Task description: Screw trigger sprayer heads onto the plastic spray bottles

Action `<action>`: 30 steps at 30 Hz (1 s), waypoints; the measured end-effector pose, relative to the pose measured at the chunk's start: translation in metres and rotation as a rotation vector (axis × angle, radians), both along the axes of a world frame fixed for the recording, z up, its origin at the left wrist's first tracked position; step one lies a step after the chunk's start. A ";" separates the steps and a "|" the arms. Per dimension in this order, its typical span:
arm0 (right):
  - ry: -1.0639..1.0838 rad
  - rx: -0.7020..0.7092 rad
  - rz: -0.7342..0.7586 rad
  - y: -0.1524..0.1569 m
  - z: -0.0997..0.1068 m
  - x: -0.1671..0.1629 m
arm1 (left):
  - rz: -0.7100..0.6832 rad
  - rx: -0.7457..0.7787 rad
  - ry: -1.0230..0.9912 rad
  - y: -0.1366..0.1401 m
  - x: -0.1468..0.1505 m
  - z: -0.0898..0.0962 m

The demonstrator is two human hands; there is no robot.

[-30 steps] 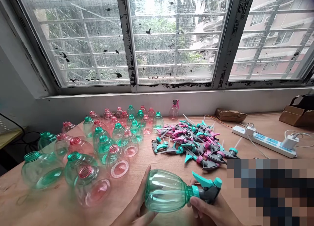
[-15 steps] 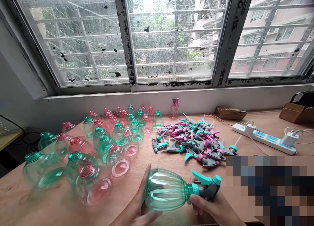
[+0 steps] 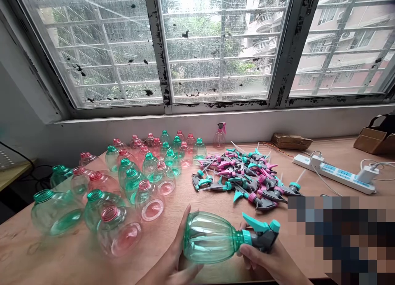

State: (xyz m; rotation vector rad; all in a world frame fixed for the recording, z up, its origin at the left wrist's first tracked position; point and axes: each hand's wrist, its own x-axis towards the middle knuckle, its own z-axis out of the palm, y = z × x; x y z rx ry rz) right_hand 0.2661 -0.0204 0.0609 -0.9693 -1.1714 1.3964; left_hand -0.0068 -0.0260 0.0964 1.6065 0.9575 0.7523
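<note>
A green spray bottle (image 3: 211, 237) lies sideways in the air between my hands, its teal-and-grey spray head (image 3: 262, 233) pointing right with the teal trigger upward. My left hand (image 3: 175, 252) cups the base of the bottle, the thumb and fingers around its lower end. At the neck, my right hand (image 3: 262, 256) is closed around the teal collar, thumb in front and fingertips partly hidden behind. Beyond my hands lies a heap of loose spray heads (image 3: 243, 169) in pink, teal and grey, some with thin tubes.
Many open green and pink bottles (image 3: 151, 200) stand on the left of the wooden table. A pink bottle with a sprayer (image 3: 219, 136) is by the wall. On the right are a power strip (image 3: 336, 174), a wrapped brown package (image 3: 291, 141) and a cardboard box (image 3: 373, 141).
Both hands keep the same hold on the spray bottle. The view has shifted very slightly; nothing else has visibly moved.
</note>
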 end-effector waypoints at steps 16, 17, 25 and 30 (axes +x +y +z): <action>-0.006 0.018 0.030 0.001 0.000 0.000 | 0.035 -0.043 -0.023 -0.003 0.004 0.008; -0.019 0.022 0.037 0.001 -0.001 0.001 | 0.027 -0.052 -0.036 -0.003 0.004 0.008; -0.001 0.009 0.044 0.001 0.003 -0.001 | 0.008 -0.062 -0.039 -0.002 0.004 0.009; -0.025 0.004 0.058 0.002 -0.002 0.001 | 0.050 -0.061 -0.063 -0.003 0.006 0.007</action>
